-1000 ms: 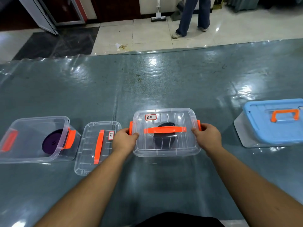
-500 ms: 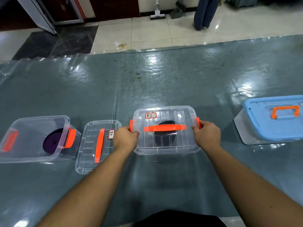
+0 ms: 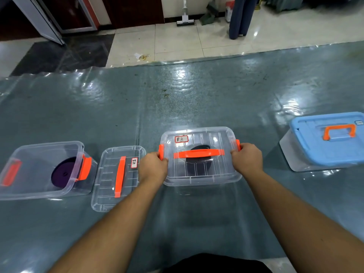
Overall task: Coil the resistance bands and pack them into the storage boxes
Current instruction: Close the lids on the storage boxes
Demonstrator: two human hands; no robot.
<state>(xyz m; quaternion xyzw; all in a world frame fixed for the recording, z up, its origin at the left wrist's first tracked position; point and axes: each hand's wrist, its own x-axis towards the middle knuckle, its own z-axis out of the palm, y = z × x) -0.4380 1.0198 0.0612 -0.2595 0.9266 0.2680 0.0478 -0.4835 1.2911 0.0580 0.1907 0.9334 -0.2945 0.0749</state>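
A coiled black band (image 3: 199,162) is seen through the clear lid (image 3: 199,138) of the middle box (image 3: 201,174), which stands on the near part of the grey-green mat (image 3: 177,99). The lid is seated on this box, its orange handle (image 3: 198,153) running left to right above the coil. The box is gripped at both ends: the left hand (image 3: 152,167) is curled round the left end at the orange clip (image 3: 161,152), and the right hand (image 3: 247,159) is curled round the right end at the other orange clip (image 3: 238,145). The black coil therefore lies between the two hands, inside the box and untouched by either. A red-edged label (image 3: 181,139) with handwriting is stuck on the far left corner of the lid.

Just left of the left hand, a second clear lid (image 3: 118,174) lies flat on the mat by itself, with an orange handle and a small label of its own. Further left, an open clear box (image 3: 43,170) with orange clips is tilted, and a coiled purple band (image 3: 63,174) rests inside it. Well to the right, a box closed with a blue lid (image 3: 331,138) and an orange handle stands apart from the rest.

Counted: three boxes, three lids (two on boxes, one loose), and two coiled bands visible, one black and one purple. What the blue-lidded box holds cannot be told.

Beyond the far edge of the mat, a tiled floor (image 3: 177,42) is seen, with the legs of a person (image 3: 239,16) standing there.
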